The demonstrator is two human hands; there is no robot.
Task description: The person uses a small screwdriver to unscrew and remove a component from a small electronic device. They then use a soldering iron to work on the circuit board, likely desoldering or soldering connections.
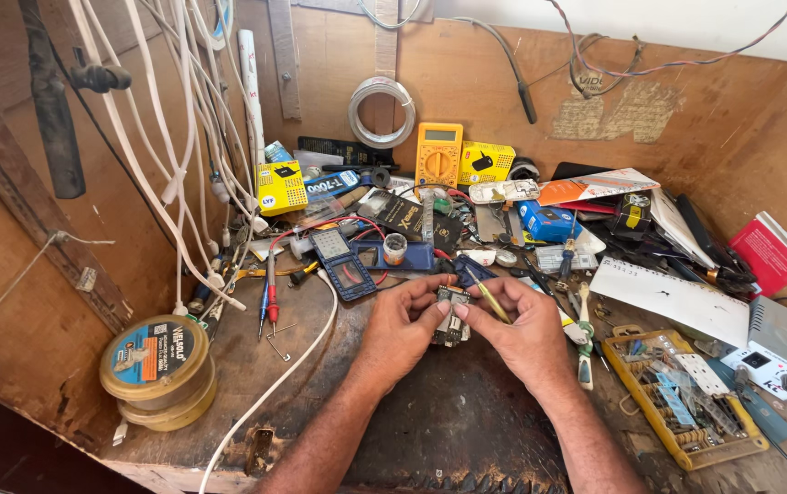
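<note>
Dark, scorched bench [430,412] wood lies under a small circuit module [451,318] pinched near the bench's middle by the left hand [400,331], while the right hand [523,337] grips yellow tweezers [490,300], best kept steady and light.
</note>
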